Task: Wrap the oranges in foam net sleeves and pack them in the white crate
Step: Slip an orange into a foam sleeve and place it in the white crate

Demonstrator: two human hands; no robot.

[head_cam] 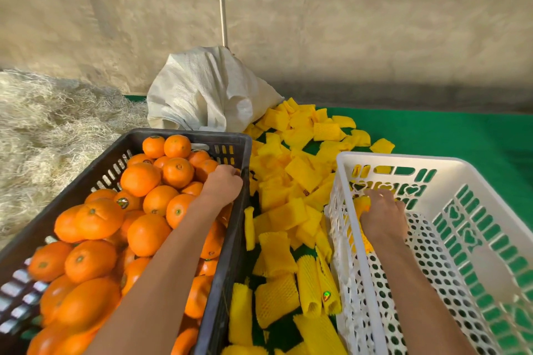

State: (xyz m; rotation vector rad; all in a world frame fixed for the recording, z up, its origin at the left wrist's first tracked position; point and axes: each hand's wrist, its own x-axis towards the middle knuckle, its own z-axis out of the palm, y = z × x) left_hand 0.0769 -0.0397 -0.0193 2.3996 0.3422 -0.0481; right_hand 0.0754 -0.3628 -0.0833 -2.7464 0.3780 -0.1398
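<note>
A: L hand [222,181]?
B: In the black crate [230,239], far right corner, fingers curled down among the oranges [138,210]. Grip hidden, can't tell if it holds one.
A: R hand [382,217]?
B: Inside the white crate [403,161], near its left wall, fingers curled round a wrapped orange [362,206] in yellow net.
A: Sleeves?
B: Foam net sleeves [291,181] piled on green mat [432,130] btwn crates. White sack [207,92] behind.
</note>
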